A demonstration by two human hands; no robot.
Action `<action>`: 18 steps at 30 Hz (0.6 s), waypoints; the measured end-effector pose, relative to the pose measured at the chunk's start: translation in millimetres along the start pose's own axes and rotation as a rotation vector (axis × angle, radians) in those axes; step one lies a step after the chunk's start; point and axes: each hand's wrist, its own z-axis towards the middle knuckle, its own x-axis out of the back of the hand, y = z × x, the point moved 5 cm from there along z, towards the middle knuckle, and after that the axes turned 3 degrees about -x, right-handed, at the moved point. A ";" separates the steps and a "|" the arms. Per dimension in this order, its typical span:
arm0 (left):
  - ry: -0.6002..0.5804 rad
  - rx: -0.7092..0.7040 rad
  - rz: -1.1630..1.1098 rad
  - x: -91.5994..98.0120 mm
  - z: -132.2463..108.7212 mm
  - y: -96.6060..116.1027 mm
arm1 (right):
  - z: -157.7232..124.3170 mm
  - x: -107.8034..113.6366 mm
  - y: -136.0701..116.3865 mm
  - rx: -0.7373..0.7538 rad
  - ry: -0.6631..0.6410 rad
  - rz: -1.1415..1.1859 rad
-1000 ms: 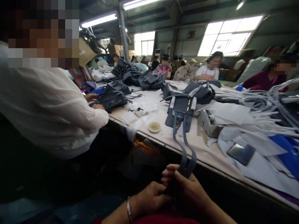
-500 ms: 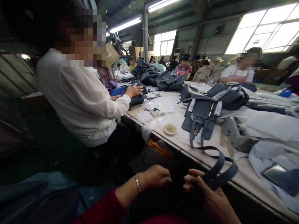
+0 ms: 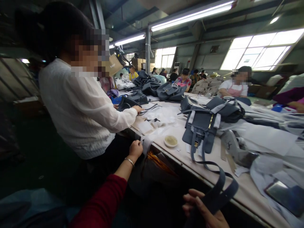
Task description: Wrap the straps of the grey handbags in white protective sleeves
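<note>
My left hand [image 3: 136, 148] reaches forward to the table's front edge. Its fingers are closed, right beside a white plastic sheet [image 3: 149, 141] that hangs over that edge; what they pinch, if anything, is too small to make out. At the lower right, my right hand [image 3: 206, 212] grips dark grey-blue straps [image 3: 219, 186]. These loop down from a backpack [image 3: 199, 125] of the same colour, which lies on the table with white wrapping on its straps and a gold zip. A small round dish [image 3: 170, 141] of greenish-beige stuff sits between my hands, farther in.
A co-worker in a white top [image 3: 80, 107] stands at the left, hands on a dark bag [image 3: 128, 104]. A grey tape dispenser [image 3: 234, 147] and a phone-like dark slab [image 3: 285, 193] lie at the right. More bags [image 3: 169, 91] are piled at the back.
My left hand has moved forward and left, from beside my right hand to the table edge. My right hand keeps the straps. The co-worker's hand has shifted lower on the table.
</note>
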 end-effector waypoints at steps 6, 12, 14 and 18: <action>-0.193 0.158 -0.330 -5.0 -103.2 -21.8 | 12.9 5.0 9.8 -0.016 -0.087 -0.069; -0.467 0.420 -0.876 -23.9 -180.8 19.2 | 3.8 -23.3 -0.8 0.141 -0.258 -0.361; -0.507 0.399 -0.939 -27.2 -181.1 47.4 | -2.2 -34.3 -5.5 0.148 -0.328 -0.394; -0.577 0.380 -1.008 -43.7 -178.6 85.5 | -6.5 -39.9 -7.1 0.065 -0.448 -0.378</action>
